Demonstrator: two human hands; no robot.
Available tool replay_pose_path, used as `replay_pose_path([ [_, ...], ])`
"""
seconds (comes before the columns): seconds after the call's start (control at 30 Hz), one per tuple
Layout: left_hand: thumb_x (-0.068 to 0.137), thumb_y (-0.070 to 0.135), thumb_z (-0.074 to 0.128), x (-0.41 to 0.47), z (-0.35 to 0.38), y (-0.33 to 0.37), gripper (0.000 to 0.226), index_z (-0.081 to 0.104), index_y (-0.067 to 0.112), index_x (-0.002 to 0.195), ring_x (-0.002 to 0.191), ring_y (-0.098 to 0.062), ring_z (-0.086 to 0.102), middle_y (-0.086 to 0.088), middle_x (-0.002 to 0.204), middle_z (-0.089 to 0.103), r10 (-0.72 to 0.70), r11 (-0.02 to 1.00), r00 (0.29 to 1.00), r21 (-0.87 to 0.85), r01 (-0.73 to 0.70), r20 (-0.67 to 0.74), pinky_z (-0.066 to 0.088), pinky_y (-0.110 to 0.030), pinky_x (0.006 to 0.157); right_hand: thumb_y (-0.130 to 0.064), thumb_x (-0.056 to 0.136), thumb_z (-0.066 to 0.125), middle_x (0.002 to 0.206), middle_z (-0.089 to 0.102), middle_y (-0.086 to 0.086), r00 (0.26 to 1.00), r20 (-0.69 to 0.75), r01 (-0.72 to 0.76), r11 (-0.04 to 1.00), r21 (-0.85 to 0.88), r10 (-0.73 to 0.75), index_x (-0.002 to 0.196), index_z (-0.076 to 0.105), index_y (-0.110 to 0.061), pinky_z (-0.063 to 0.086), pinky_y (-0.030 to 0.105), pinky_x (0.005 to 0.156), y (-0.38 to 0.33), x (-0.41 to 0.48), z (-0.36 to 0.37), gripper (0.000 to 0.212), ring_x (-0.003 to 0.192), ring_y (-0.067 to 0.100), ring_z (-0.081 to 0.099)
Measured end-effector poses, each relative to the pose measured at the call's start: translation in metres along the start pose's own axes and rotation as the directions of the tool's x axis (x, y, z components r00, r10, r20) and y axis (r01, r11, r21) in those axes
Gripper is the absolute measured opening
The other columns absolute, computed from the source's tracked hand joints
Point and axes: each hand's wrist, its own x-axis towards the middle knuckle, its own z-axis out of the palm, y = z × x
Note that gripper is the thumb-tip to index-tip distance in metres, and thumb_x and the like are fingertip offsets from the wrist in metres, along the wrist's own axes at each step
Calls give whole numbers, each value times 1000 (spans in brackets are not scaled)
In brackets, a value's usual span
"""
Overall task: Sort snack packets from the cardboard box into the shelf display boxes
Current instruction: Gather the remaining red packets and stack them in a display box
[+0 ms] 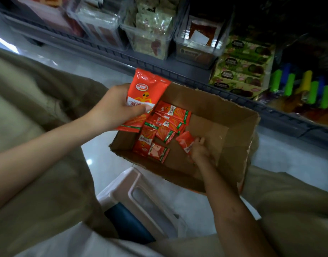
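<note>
Left-hand fingers (141,108) pinch a red packet (144,93) above the box (224,123).

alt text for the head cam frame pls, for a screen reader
A person's left hand holds a red snack packet over an open cardboard box, while the right hand grips a smaller red packet inside it. More red packets lie in the box; clear shelf bins of snacks stand behind.
</note>
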Motion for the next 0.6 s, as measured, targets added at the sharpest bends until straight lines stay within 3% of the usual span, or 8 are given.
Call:
replay_pose_path([
  [0.07,84,24,67,0,1,0,32,58,16,113,81,1,60,6,99,62,-3,1000,1000,10,3,9,44,-9,70,-39,96,46,146,37,14,997,1,71,996,-49,-71,142,35,-9,53,26,67,2,-1,10,56,125,32,48],
  [0.1,84,24,67,0,1,0,29,57,18,111,81,1,61,8,97,63,1,1000,1000,0,-1,22,45,-9,70,-38,98,42,139,48,14,997,-27,71,997,21,-70,136,44,-8,50,20,59,2,-2,13,49,120,32,53],
  [0.23,87,18,66,-1,6,4,20,56,22,103,73,10,62,15,91,63,54,996,996,-71,-49,65,47,-3,65,-19,89,64,132,56,14,991,99,68,971,231,-93,127,56,-7,46,33,92,0,-11,-7,40,117,30,55],
  [0.33,90,12,62,1,11,3,27,51,15,114,88,-1,62,5,103,64,79,994,996,-79,-76,36,51,-17,81,-9,87,65,131,56,14,965,173,96,880,465,-197,128,53,-5,44,37,100,-7,-22,-46,43,117,28,55],
  [0.4,91,10,59,3,14,3,30,47,9,119,96,-14,62,-2,108,64,66,993,998,-97,-67,-8,49,-29,86,-5,86,66,115,64,10,942,112,192,780,596,-318,126,54,-4,52,26,85,-10,-39,-85,42,99,11,66],
  [0.47,91,9,58,4,15,6,28,46,11,116,96,-21,61,-6,105,63,12,991,995,-135,-25,-95,48,-33,85,-2,85,65,98,66,-2,905,12,306,670,676,-425,120,57,-7,48,14,63,-12,-68,-133,37,73,-5,65],
  [0.53,90,5,60,4,14,18,23,48,13,108,95,-24,61,-11,103,63,-18,973,989,-232,-16,-145,49,-38,85,-6,87,64,89,68,-8,868,-88,393,568,723,-488,107,59,-17,42,12,54,-14,-107,-181,23,63,-5,62],
  [0.6,85,5,67,-1,10,36,18,55,16,93,82,-16,62,-9,90,65,58,953,982,-284,-108,-177,50,-39,80,-14,91,60,71,67,-12,830,-194,476,484,734,-523,98,58,-21,35,9,43,-12,-146,-218,10,50,-4,54],
])
